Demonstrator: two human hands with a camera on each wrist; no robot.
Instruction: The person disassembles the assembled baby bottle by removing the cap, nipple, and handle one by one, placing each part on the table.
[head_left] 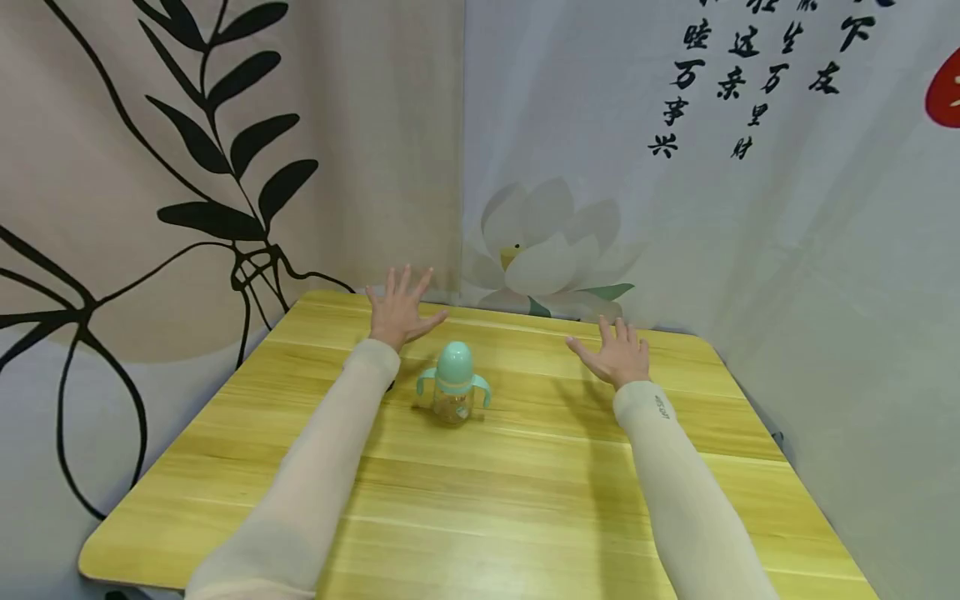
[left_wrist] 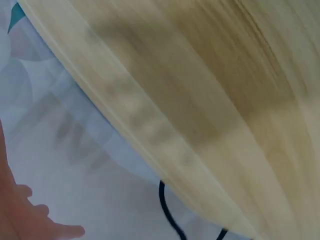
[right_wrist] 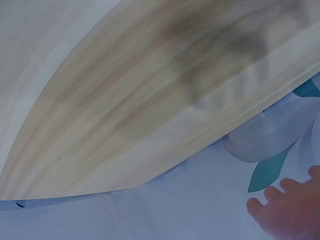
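A baby bottle [head_left: 453, 385] with a mint-green domed cap, two side handles and a clear body stands upright on the wooden table [head_left: 480, 492]. Beyond it and to its left, my left hand [head_left: 397, 312] is held out with fingers spread, holding nothing. My right hand [head_left: 619, 354] reaches out on the far right side, its fingers also spread and nothing in them. Part of the left hand [left_wrist: 25, 210] shows at the lower left of the left wrist view. In the right wrist view, fingers of the right hand [right_wrist: 287, 207] appear at the lower right.
A cloth curtain [head_left: 375, 150] with black leaf prints hangs behind the table's left side. Another curtain [head_left: 750, 233], printed with a lotus and black characters, hangs behind and to the right. Both hands cast shadows on the wood.
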